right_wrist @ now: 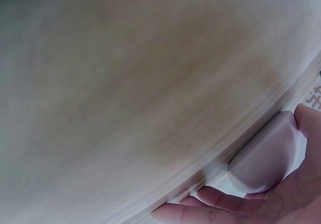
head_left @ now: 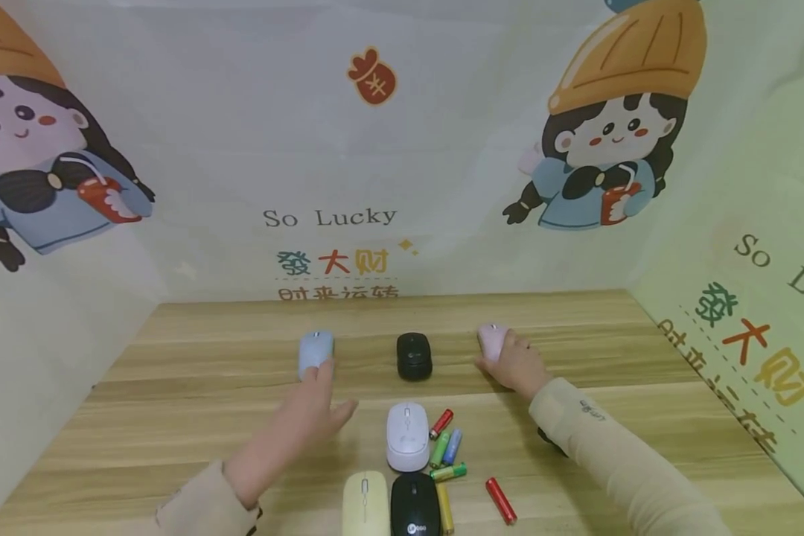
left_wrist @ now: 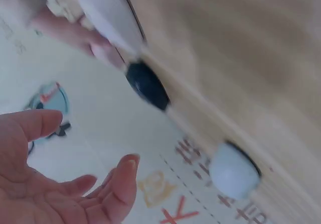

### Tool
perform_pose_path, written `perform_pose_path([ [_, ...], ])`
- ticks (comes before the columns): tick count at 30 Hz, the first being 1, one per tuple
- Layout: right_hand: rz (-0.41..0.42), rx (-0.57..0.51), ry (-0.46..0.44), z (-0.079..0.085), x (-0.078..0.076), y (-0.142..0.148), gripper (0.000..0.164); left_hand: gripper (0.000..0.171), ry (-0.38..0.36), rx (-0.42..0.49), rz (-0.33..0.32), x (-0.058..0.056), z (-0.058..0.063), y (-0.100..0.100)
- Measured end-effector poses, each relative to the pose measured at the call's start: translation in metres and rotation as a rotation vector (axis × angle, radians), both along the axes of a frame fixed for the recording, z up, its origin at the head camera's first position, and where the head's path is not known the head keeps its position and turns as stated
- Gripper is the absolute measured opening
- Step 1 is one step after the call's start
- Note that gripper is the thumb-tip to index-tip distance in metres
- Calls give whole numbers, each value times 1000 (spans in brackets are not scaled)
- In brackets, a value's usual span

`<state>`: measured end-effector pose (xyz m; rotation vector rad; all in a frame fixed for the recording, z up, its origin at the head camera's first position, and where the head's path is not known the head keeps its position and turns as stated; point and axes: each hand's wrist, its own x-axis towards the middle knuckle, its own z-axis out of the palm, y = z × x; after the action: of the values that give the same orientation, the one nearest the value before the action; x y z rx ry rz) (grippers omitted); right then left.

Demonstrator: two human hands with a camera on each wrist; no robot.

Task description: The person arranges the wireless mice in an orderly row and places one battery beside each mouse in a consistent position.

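Observation:
My right hand (head_left: 517, 362) grips a pink mouse (head_left: 492, 341) at the back right of the table; the right wrist view shows the thumb at one end of the pink mouse (right_wrist: 268, 156) and fingers along its side. At the back left, my left hand (head_left: 308, 406) reaches toward a light blue mouse (head_left: 316, 351), its fingertips overlapping the mouse's near end in the head view. From the left wrist, the left hand (left_wrist: 75, 179) appears with fingers spread and loosely bent, holding nothing, apart from the blue mouse (left_wrist: 234, 173). Between the hands sits a black mouse (head_left: 414, 356).
A white mouse (head_left: 407, 435) stands mid-table, with a yellow mouse (head_left: 365, 506) and another black mouse (head_left: 415, 506) nearer the front. Several coloured batteries (head_left: 449, 471) lie beside them, and a red battery (head_left: 501, 500) lies farther right. Printed cloth walls (head_left: 228, 149) surround the wooden table (head_left: 194, 394).

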<state>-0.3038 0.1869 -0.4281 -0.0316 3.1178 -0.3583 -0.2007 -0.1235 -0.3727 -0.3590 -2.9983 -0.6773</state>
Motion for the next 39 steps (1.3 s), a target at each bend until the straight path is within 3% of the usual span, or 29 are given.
perform_pose_path([
  [5,-1,-2,-3,1,0,0,88,56,-127,38,-87,19,-7,14],
  [8,-10,-20,-18,3,1,-2,88,56,-194,41,-115,21,-14,22],
  [12,-27,-43,-41,5,2,-3,89,66,-202,5,-137,16,-21,39],
  [18,-31,-31,-49,4,1,-3,89,77,-145,-132,-78,7,-25,71],
  [26,-38,-35,-49,4,1,-3,89,70,-107,-314,1,-1,-30,92],
  [39,-31,-34,-43,5,1,-2,89,71,-179,-362,30,-5,-34,99],
])
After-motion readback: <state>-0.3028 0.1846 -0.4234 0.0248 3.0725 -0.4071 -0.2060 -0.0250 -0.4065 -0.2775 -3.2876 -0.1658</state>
